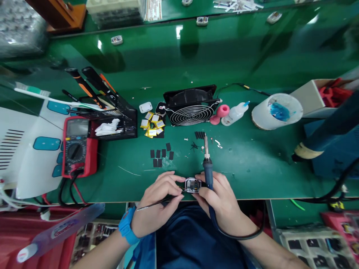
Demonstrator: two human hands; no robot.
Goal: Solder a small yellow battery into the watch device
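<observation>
**Soldering work held at the bench edge**

Head view: the left hand [159, 196] pinches tweezers [157, 203] against a small module [193, 185]. The right hand [218, 194] steadies the module while gripping a soldering iron [207, 164], tip pointing toward the fan [190, 106]. The hot tip could slip onto fingers. The module sits near the bench edge, with open room toward the fan.

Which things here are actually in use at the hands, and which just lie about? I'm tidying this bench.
In use:
- small electronic module, between both hands
- soldering iron, in the right hand
- thin tweezers, in the left hand

Lying about:
- multimeter
- fan
- black pads
- yellow parts
- squeeze bottle
- tool basket
</observation>
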